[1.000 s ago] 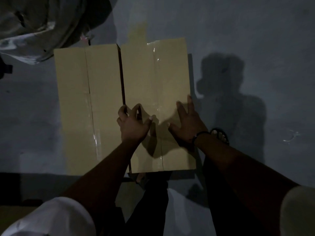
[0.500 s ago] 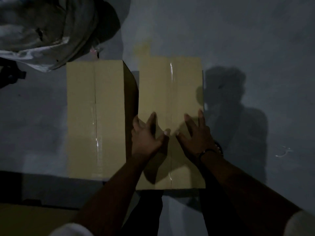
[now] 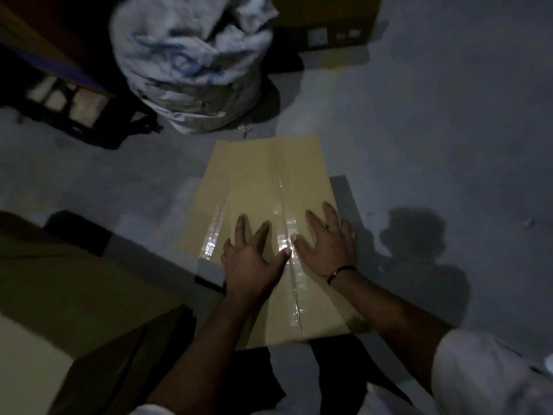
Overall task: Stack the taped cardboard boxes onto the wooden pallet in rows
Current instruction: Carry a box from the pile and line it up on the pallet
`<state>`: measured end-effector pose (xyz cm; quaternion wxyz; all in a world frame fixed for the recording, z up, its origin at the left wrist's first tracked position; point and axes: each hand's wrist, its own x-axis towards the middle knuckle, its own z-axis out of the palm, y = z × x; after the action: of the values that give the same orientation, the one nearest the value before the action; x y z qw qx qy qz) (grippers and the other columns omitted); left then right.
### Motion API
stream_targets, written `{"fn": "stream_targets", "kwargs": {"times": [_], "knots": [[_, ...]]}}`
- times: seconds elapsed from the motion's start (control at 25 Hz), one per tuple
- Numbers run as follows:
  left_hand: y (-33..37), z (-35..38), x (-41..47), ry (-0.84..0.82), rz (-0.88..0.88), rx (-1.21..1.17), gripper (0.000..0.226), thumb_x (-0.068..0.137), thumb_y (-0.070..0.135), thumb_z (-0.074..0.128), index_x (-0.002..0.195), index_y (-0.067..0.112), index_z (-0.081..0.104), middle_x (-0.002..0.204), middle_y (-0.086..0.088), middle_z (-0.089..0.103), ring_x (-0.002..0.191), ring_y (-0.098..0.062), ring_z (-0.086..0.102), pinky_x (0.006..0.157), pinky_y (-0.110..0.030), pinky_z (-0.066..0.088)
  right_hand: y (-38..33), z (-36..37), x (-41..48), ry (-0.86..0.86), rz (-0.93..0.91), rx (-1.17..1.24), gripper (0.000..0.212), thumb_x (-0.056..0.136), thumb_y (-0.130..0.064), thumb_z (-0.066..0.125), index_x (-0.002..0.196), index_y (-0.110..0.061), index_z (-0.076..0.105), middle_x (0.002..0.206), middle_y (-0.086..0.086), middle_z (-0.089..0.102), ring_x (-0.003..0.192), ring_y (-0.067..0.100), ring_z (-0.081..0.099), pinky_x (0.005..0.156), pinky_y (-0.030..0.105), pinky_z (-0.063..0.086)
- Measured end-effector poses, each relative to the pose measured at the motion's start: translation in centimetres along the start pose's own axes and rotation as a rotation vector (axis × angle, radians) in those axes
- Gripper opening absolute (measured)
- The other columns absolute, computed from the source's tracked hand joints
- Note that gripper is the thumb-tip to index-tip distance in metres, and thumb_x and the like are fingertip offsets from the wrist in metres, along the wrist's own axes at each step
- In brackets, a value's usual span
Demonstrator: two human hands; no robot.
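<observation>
A tan cardboard box [image 3: 269, 187] with clear tape along its middle seam lies on the grey floor in front of me. My left hand [image 3: 251, 259] and my right hand [image 3: 326, 247] press flat on its near half, fingers spread, one on each side of the tape. Neither hand grips an edge. A strip of a second taped box [image 3: 214, 205] shows along the left side, lower down and mostly covered by the first box. No wooden pallet can be made out in the dim light.
A big white sack [image 3: 191, 64] with blue writing stands beyond the boxes. Another cardboard box [image 3: 326, 22] sits at the top. A dark crate-like frame [image 3: 74, 106] is at the left. Large cardboard pieces [image 3: 59, 280] fill the lower left. Grey floor [image 3: 449, 130] lies to the right.
The box under my hands has shifted left, from beside the other box to over most of it. The view has tilted up, bringing the sack and far box into sight.
</observation>
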<state>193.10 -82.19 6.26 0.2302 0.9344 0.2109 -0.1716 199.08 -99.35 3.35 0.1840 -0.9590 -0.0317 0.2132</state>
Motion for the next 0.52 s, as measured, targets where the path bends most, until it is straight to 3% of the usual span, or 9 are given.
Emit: {"fn": "stream_targets", "kwargs": {"times": [0.28, 0.52], "knots": [[-1.1, -12.6, -11.0, 0.380, -0.171, -0.146, 0.093, 0.070, 0.090, 0.057, 0.151, 0.045, 0.041, 0.169, 0.015, 0.001, 0.145, -0.040, 0.026, 0.116, -0.059, 0.030, -12.1, -9.7, -7.0, 0.112, -0.398, -0.085, 0.070, 0.087, -0.070, 0.047, 0.149, -0.038, 0.039, 0.166, 0.000, 0.015, 0.136, 0.039, 0.032, 0.110, 0.053, 0.027], [-8.9, -20.6, -23.2, 0.754, -0.343, -0.199, 0.094, 0.065, 0.094, 0.058, 0.147, 0.050, 0.043, 0.168, 0.019, 0.002, 0.149, -0.031, 0.025, 0.114, -0.062, 0.034, -25.2, -11.8, -17.5, 0.228, -0.767, -0.058, 0.064, 0.088, -0.066, 0.048, 0.145, -0.037, 0.046, 0.163, -0.001, 0.024, 0.134, 0.035, 0.037, 0.105, 0.050, 0.034]]}}
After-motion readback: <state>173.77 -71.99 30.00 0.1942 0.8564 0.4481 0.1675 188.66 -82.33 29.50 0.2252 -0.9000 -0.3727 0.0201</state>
